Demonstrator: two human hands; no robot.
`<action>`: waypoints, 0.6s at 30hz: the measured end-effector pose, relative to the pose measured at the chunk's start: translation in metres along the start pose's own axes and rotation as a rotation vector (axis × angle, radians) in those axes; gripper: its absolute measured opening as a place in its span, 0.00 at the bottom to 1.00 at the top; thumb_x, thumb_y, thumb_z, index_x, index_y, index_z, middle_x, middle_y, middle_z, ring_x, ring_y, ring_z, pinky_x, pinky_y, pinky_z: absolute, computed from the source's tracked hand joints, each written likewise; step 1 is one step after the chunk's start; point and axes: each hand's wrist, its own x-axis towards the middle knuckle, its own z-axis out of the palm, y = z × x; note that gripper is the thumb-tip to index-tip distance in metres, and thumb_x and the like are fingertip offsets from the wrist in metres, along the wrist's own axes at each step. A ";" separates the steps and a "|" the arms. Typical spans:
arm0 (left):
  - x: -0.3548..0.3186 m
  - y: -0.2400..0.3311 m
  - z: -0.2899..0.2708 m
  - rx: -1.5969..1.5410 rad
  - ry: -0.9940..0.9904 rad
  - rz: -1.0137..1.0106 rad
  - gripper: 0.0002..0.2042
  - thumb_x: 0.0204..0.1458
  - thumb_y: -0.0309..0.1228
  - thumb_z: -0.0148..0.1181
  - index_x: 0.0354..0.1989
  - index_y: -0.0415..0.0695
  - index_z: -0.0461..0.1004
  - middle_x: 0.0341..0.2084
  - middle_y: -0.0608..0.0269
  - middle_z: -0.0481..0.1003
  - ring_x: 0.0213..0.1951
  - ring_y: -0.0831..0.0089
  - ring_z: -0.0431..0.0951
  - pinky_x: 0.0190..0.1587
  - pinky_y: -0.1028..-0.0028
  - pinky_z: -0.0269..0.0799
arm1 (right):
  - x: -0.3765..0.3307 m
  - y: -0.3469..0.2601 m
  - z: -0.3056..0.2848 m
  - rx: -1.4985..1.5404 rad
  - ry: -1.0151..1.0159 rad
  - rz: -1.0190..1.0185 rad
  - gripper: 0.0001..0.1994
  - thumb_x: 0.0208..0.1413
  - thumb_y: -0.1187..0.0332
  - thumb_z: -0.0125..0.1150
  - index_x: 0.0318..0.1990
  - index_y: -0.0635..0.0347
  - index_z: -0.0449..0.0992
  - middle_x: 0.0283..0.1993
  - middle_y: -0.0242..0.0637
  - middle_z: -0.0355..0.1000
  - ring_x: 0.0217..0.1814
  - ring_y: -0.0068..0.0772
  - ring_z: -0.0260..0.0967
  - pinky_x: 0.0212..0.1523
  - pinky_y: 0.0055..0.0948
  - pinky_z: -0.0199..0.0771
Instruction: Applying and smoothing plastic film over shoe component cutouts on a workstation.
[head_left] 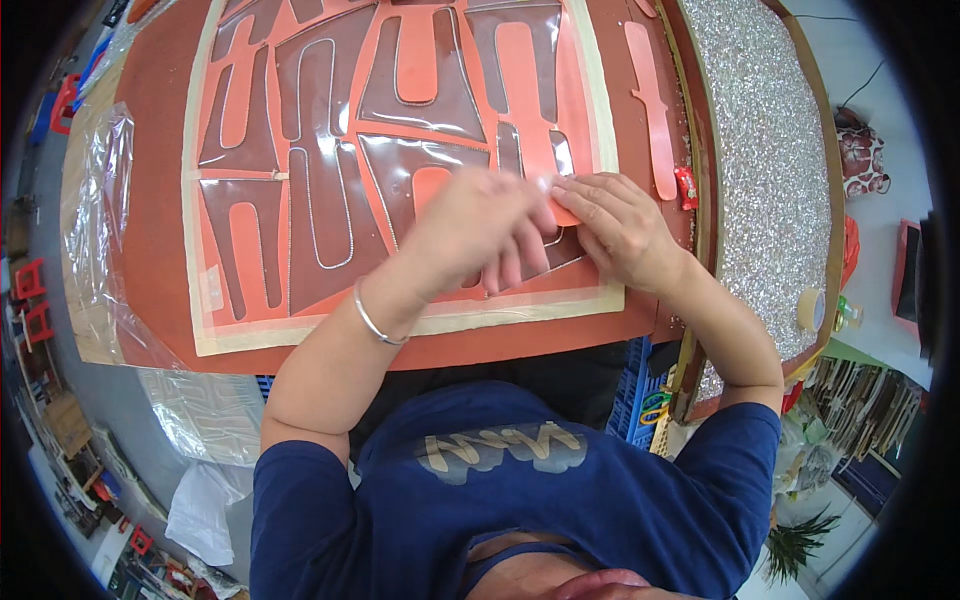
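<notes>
My lg reddish-brown tabletop (150,230) takes up most of the view; along its R side runs a long shallow brown-walled tray (705,250), filled w/ silvery glittering bits (770,150). On the table lies a coral sheet w/ a cream border (400,328) & clear shiny panels, their edges traced in thin beaded-looking lines. Below the table's R corner, a blue plastic crate (630,390); can't make out what's in it. A long coral strip w/ sm side tabs (537,140) lies upper R on the sheet, its near end under my fingers; a similar loose coral strip (653,110) lies R of the border. My R hand (630,228) has bent fingertips on the near end, can't tell if pinching or just pressing. My L hand (480,232), blurred, fingers loosely curled, is just beside it; can't tell if it's gripping anything. Cream tape roll (811,310) at the tray's R edge, sm red shiny packet (686,188) by the loose strip.
</notes>
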 end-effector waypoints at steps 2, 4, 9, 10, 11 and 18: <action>0.001 0.000 -0.011 -0.069 0.288 0.298 0.16 0.60 0.37 0.47 0.34 0.33 0.71 0.22 0.55 0.77 0.19 0.71 0.77 0.20 0.78 0.73 | -0.002 -0.003 0.001 0.002 0.017 0.003 0.20 0.41 0.76 0.58 0.46 0.67 0.72 0.47 0.46 0.73 0.46 0.43 0.72 0.47 0.37 0.71; 0.010 -0.005 -0.010 0.002 0.465 0.418 0.14 0.59 0.35 0.50 0.33 0.33 0.72 0.24 0.56 0.77 0.22 0.72 0.77 0.25 0.77 0.73 | -0.004 -0.003 0.004 -0.108 0.022 -0.069 0.19 0.42 0.75 0.57 0.46 0.68 0.72 0.48 0.46 0.73 0.46 0.43 0.72 0.47 0.37 0.72; 0.017 -0.017 -0.001 0.496 0.758 0.628 0.06 0.52 0.26 0.55 0.35 0.39 0.75 0.33 0.55 0.73 0.35 0.68 0.75 0.39 0.69 0.72 | -0.004 -0.013 0.001 -0.222 -0.071 -0.073 0.19 0.44 0.71 0.53 0.45 0.71 0.73 0.49 0.48 0.72 0.52 0.45 0.68 0.54 0.40 0.67; 0.019 -0.021 -0.002 0.495 0.758 0.629 0.06 0.52 0.26 0.55 0.35 0.39 0.75 0.33 0.55 0.73 0.35 0.68 0.75 0.39 0.69 0.72 | -0.003 -0.018 -0.001 -0.284 -0.124 -0.088 0.19 0.44 0.70 0.52 0.45 0.71 0.73 0.49 0.49 0.71 0.54 0.46 0.67 0.56 0.43 0.65; 0.022 -0.028 -0.002 0.695 0.797 0.755 0.07 0.51 0.27 0.57 0.37 0.39 0.75 0.33 0.57 0.73 0.36 0.66 0.73 0.41 0.68 0.69 | -0.002 -0.025 -0.003 -0.286 -0.124 -0.088 0.19 0.44 0.70 0.52 0.45 0.71 0.73 0.49 0.49 0.71 0.54 0.46 0.67 0.56 0.43 0.65; 0.020 -0.055 0.028 1.219 0.481 0.961 0.04 0.43 0.23 0.57 0.28 0.37 0.74 0.34 0.57 0.71 0.40 0.60 0.68 0.45 0.65 0.65 | 0.004 0.008 -0.007 -0.117 -0.031 0.011 0.01 0.38 0.74 0.55 0.21 0.57 0.72 0.27 0.37 0.69 0.37 0.40 0.67 0.41 0.39 0.67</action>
